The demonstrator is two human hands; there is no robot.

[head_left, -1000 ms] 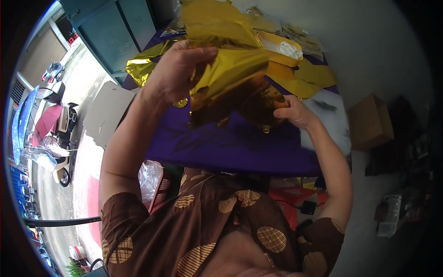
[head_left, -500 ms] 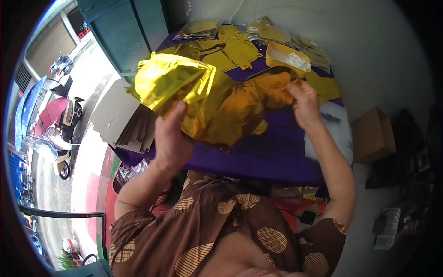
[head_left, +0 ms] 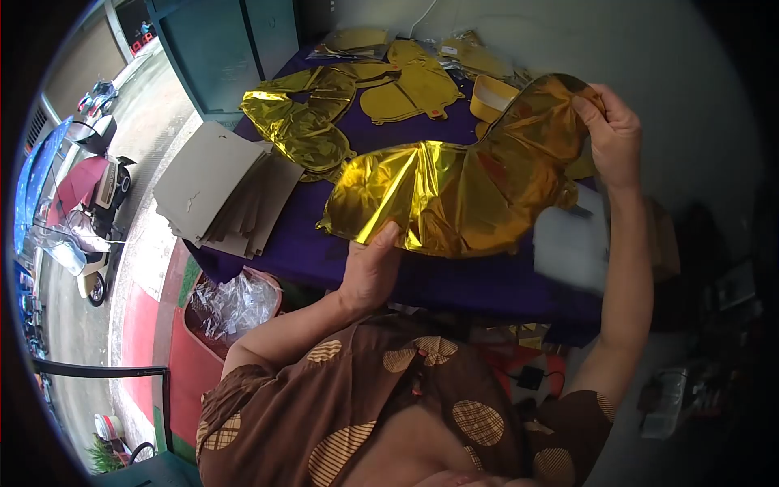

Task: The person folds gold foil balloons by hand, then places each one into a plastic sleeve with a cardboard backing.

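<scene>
A shiny gold foil balloon, flat and creased, stretches between my two hands above the purple tablecloth. My left hand pinches its lower edge, thumb on top and the other fingers hidden beneath. At the upper right end, my right hand grips the foil between thumb and fingers. Behind it to the left lies another crinkled gold foil piece. Flatter matt gold foil balloons rest at the back of the table.
A stack of grey cardboard sheets sits at the table's left edge, above a red bin of clear plastic wrappers. A yellow tub, partly covered, stands behind the balloon. On the right are a white sheet and a cardboard box.
The balloon has shifted right and is spread wider and flatter. My right hand has moved right and upward; my left hand has moved right and down. The crinkled foil behind is now uncovered.
</scene>
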